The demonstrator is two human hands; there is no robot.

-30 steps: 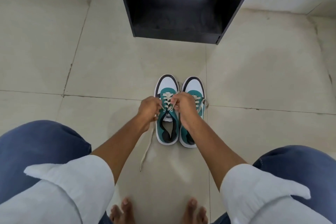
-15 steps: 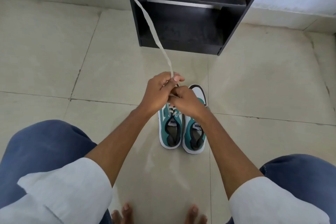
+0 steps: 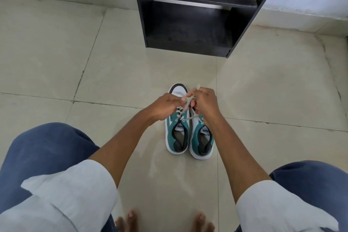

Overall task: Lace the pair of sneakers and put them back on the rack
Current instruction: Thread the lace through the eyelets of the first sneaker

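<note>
Fingers of your left hand [image 3: 165, 105] are curled tight and pinch the cream shoelace [image 3: 188, 108] just above the left sneaker [image 3: 177, 133]. Your right hand [image 3: 205, 103] is likewise closed on the same lace, with a short end sticking up past its knuckles. The two hands sit nearly touching over the front of the shoes, and the lace crosses between them, with one strand running down to an eyelet near the right sneaker [image 3: 202, 137]. Both teal-and-white sneakers stand side by side, touching, on the tiled floor [image 3: 94, 66], heels toward you, toes pointing at the black shoe rack [image 3: 190, 30]. That rack stands against the wall, well apart from the shoes. Your bare toes [image 3: 130, 220] show at the bottom edge.
</note>
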